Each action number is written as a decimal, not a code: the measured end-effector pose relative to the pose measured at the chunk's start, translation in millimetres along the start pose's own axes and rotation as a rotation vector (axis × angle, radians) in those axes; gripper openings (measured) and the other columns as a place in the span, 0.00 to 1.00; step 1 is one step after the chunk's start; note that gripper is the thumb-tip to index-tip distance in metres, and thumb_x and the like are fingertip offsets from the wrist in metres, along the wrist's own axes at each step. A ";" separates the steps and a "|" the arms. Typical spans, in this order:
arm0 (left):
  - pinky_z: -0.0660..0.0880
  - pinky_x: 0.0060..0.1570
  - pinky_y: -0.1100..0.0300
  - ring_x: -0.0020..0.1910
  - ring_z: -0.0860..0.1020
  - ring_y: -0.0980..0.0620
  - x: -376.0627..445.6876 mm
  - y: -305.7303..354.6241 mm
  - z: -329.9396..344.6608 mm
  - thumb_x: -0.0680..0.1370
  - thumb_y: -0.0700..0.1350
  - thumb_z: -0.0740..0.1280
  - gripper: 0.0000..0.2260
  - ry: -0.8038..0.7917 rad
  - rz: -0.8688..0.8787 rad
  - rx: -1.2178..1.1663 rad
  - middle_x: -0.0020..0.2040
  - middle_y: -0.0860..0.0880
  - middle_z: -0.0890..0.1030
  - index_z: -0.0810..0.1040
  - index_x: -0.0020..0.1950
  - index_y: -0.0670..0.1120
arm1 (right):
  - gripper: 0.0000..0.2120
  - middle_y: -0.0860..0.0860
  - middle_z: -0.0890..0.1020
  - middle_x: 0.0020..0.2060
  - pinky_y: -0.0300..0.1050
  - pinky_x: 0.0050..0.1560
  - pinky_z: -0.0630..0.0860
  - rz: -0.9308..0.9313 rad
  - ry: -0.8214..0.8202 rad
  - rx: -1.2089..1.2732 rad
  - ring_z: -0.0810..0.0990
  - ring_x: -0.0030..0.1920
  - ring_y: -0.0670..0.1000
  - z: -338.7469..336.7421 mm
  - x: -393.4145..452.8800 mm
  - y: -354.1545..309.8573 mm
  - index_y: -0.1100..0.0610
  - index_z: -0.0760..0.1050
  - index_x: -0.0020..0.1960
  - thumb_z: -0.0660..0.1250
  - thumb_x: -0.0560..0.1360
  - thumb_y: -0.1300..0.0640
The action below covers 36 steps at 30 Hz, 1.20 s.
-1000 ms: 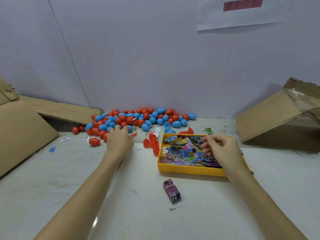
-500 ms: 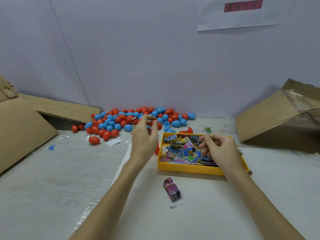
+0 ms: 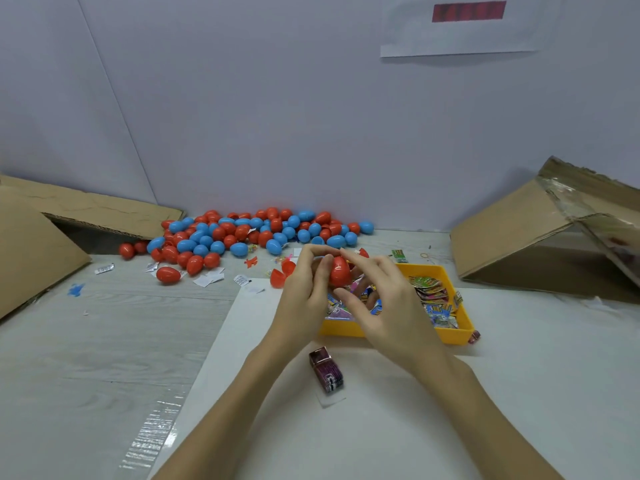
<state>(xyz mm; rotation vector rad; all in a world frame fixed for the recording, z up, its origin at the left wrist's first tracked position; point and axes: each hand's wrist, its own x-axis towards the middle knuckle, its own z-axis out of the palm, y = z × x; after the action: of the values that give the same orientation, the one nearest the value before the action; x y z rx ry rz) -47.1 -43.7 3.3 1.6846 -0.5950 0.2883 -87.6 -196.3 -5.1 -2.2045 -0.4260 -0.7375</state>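
My left hand point(image 3: 304, 296) and my right hand point(image 3: 384, 306) meet above the left end of the yellow tray point(image 3: 460, 336). Between their fingertips they hold a red plastic egg point(image 3: 338, 270), the left thumb and fingers curled round its left side, the right fingers on its right side. The tray holds several small colourful packets point(image 3: 433, 299). A pile of red and blue plastic eggs point(image 3: 242, 233) lies on the table behind the hands, by the wall.
A small purple packet stack point(image 3: 327, 374) lies on the white sheet point(image 3: 346, 427) in front of the tray. Open red egg halves point(image 3: 278, 277) and paper slips point(image 3: 207, 279) lie left of the tray. Cardboard boxes stand at far left point(image 3: 31, 251) and right point(image 3: 540, 244).
My left hand left the egg pile with a red egg and came right. My right hand rose out of the tray and joined it on the egg.
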 end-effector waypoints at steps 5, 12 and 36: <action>0.81 0.45 0.64 0.45 0.84 0.57 0.8 2.6 -1.6 0.86 0.47 0.58 0.07 -0.034 -0.182 -0.156 0.45 0.57 0.85 0.72 0.63 0.51 | 0.25 0.46 0.74 0.55 0.32 0.47 0.75 0.028 0.039 -0.066 0.78 0.47 0.43 -2.1 0.4 0.6 0.50 0.74 0.72 0.71 0.77 0.45; 0.79 0.48 0.66 0.52 0.84 0.55 2.4 3.9 -3.3 0.81 0.49 0.70 0.07 -0.076 -0.172 -0.214 0.51 0.54 0.85 0.80 0.58 0.49 | 0.23 0.46 0.74 0.55 0.35 0.48 0.77 0.027 0.098 -0.116 0.75 0.46 0.41 -2.2 -0.4 -4.0 0.53 0.74 0.69 0.74 0.76 0.51; 0.75 0.36 0.64 0.36 0.78 0.53 12.5 -6.3 -17.3 0.86 0.49 0.60 0.13 0.191 -0.408 -0.311 0.42 0.44 0.80 0.79 0.61 0.42 | 0.17 0.44 0.80 0.65 0.49 0.68 0.65 0.135 -0.298 -0.389 0.70 0.68 0.47 -1.8 -2.4 14.6 0.50 0.85 0.59 0.59 0.85 0.48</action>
<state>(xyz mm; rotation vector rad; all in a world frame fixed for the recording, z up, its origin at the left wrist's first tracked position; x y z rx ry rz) -31.0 -29.1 7.9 1.4176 -0.1361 0.0552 -82.7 -207.4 -13.8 -2.6951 -0.2921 -0.4449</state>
